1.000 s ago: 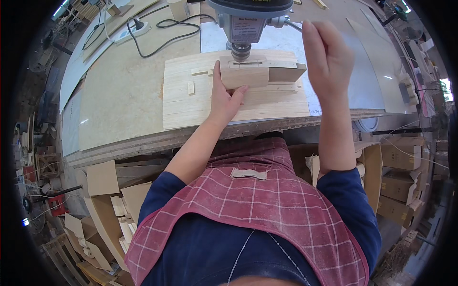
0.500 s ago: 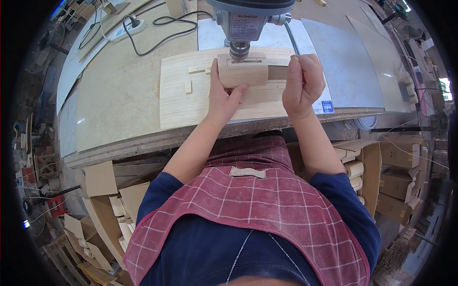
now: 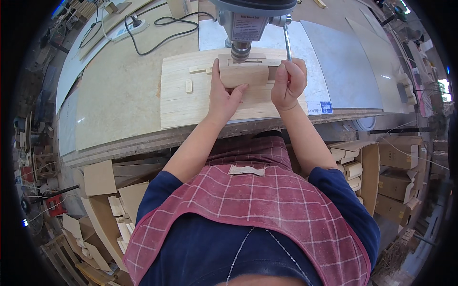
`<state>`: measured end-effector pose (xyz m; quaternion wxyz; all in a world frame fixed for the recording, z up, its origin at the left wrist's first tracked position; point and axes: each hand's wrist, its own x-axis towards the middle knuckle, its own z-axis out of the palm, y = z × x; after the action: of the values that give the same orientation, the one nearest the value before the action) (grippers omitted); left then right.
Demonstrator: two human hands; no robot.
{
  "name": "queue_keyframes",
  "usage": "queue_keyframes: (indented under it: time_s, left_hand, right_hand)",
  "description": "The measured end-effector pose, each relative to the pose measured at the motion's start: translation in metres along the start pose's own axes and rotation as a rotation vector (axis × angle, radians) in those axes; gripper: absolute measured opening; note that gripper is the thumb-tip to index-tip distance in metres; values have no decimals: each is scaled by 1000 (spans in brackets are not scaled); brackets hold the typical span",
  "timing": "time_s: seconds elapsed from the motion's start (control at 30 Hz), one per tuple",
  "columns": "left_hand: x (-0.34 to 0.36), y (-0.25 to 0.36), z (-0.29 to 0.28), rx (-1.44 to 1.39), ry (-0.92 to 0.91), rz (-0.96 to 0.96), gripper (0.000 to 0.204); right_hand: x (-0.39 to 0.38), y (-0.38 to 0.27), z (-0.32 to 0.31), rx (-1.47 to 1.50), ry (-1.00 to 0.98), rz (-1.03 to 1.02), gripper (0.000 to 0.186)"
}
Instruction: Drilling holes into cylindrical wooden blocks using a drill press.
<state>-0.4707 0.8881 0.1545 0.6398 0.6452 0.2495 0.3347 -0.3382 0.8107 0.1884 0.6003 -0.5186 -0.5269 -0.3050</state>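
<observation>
A small bench drill (image 3: pixel 248 26) stands at the top middle, its metal chuck (image 3: pixel 240 50) directly over a pale wooden block (image 3: pixel 245 76). A slot outlined on the block's upper face lies beneath the chuck. With thumb and fingers, my left hand (image 3: pixel 224 95) grips the block's left end and near side. My right hand (image 3: pixel 289 85) is closed around the lower end of the drill's feed lever (image 3: pixel 287 40), right of the block. The block rests on a light wooden board (image 3: pixel 186 107). Whether the bit touches the wood is hidden.
Small wood pieces (image 3: pixel 189 86) lie on the board's left. Behind them, a black cable (image 3: pixel 138 45) runs to a white power strip (image 3: pixel 129 29). Cardboard boxes of wooden parts (image 3: pixel 365 167) stand below the bench's front edge (image 3: pixel 143 143) on both sides.
My right hand has swung the feed lever leftward, closer to the block, and the lever now stands more upright. My left hand and the block stay in place.
</observation>
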Motion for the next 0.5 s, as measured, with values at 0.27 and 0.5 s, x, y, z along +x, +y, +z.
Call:
queue_keyframes:
  time_s: [0.27,0.5]
  left_hand:
    - [2,-1,-2,12,-13,7,89]
    - [2,-5,-7,-4,-20,14,89]
  right_hand:
    - [24,-14,-16,-26,-132,51,8]
    - [133,-35,-22,-208,-232,15,13]
